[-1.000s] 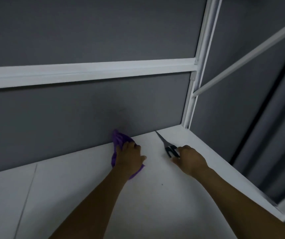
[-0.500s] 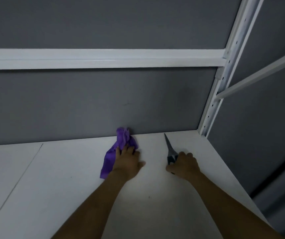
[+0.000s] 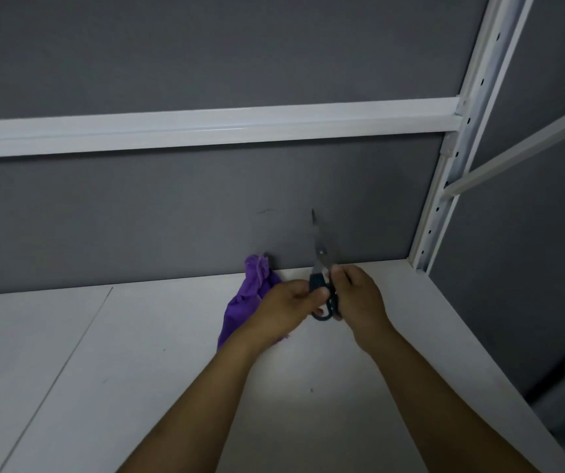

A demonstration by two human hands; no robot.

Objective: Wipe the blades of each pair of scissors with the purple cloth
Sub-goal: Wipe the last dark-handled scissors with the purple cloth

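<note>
The right hand (image 3: 356,295) and the left hand (image 3: 284,305), which pressed the purple cloth (image 3: 250,295) a moment ago, now both grip the scissors (image 3: 320,264) by the handles, blades raised off the white shelf (image 3: 137,353), the cloth just left, so wiping looks imminent.

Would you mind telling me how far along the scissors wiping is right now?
Done: nothing shows as wiped yet. In hand: the left hand and right hand both grip the black handles of the scissors, blades pointing up. Left: the purple cloth lies on the table behind the left hand, off the blades, so the wiping remains. Only this pair is in view.
</note>
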